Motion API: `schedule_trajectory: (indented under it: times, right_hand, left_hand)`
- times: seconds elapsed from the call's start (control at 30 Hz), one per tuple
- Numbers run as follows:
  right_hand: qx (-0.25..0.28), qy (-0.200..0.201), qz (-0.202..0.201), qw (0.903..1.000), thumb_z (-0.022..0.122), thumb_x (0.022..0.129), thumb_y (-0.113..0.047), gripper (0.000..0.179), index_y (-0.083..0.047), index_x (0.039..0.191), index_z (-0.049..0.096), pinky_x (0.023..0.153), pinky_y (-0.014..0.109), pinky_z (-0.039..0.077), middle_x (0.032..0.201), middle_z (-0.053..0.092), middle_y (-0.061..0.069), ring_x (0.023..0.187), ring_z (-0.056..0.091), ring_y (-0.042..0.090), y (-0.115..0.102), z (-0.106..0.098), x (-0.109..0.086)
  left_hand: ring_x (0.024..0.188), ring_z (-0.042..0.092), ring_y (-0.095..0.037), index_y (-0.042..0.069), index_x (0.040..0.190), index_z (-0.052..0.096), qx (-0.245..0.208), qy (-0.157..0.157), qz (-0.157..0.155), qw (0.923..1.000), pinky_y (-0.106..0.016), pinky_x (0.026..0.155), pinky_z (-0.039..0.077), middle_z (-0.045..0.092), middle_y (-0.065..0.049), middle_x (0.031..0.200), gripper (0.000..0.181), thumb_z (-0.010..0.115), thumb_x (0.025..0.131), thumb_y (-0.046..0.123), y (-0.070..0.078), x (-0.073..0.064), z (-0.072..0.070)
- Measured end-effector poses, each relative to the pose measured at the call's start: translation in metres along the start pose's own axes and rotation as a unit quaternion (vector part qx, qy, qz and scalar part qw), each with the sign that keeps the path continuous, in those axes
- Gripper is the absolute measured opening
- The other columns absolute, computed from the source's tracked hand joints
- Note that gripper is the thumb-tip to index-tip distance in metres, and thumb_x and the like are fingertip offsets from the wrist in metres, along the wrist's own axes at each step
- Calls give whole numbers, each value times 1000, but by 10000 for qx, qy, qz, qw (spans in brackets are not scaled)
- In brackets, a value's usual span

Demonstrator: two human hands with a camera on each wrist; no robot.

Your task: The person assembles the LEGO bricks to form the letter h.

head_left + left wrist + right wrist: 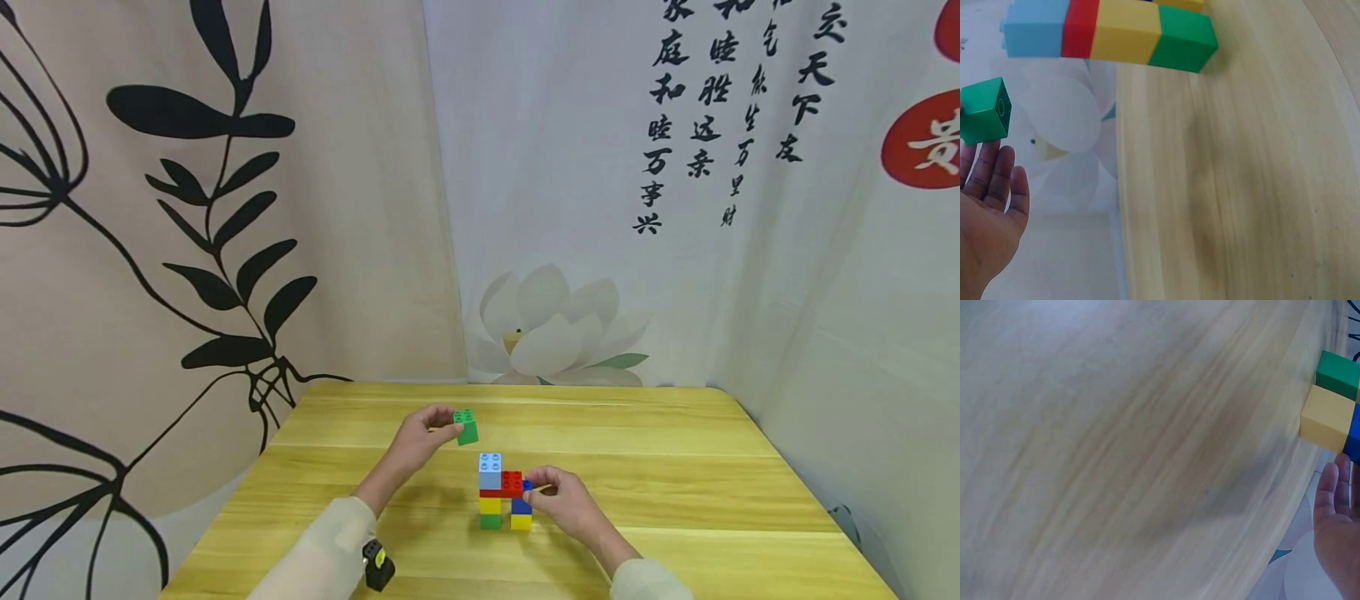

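My left hand (426, 437) pinches a green two-by-two brick (466, 427) by its left side, raised over the table behind the build. The left wrist view also shows this green brick (985, 111), its hollow underside partly visible. The block build stands upright on two legs. Its left leg stacks a green brick (491, 522), a yellow brick (491, 506), a long red brick (512, 481) and a light blue brick (490, 472). The red one bridges to a blue brick (521, 506) over a yellow brick (521, 522). My right hand (567, 502) pinches that blue brick at its right side.
The build stands on a light wooden table (675, 467). A black wrist device (378, 565) is at the left cuff. Behind the table hang printed cloths, one with a lotus (551, 333) and the other with dark leaves (255, 212).
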State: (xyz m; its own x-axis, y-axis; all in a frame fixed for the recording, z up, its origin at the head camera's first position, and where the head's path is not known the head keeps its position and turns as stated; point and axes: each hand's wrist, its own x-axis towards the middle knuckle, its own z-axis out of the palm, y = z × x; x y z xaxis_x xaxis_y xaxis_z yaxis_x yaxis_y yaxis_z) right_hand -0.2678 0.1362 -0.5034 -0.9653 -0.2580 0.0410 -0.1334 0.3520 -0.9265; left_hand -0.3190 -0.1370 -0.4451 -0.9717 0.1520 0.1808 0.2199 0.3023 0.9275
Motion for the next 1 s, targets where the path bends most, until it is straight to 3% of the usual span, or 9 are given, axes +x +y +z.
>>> schedule_trajectory:
  times: [0.37, 0.73, 1.0]
  right_hand:
    - [56, -30, -1, 10000, 71, 91, -17, 27, -1, 112, 64, 80, 36, 54, 104, 65, 5, 93, 60, 21, 1, -1, 0]
    - [58, -30, -12, 10000, 71, 92, -18, 28, -1, 112, 64, 80, 36, 54, 104, 65, 6, 93, 60, 21, 2, -1, -1]
    - [73, -40, -14, 10000, 71, 91, -16, 27, -1, 111, 64, 80, 36, 54, 103, 65, 6, 91, 60, 21, 3, 0, 1]
  left_hand:
    - [95, 61, -21, 8, 116, 66, -163, -363, 298, 9988, -33, 80, 52, 66, -4, 105, 29, 73, 91, 23, 21, -6, 8]
    - [99, 59, -22, 9, 115, 66, -166, -655, 461, 9967, -33, 83, 50, 65, -4, 105, 29, 72, 92, 26, 26, -10, 11]
    - [96, 59, -23, 13, 113, 66, -23, -888, 406, 9952, -36, 83, 50, 65, -4, 104, 28, 72, 92, 30, 27, -15, 16]
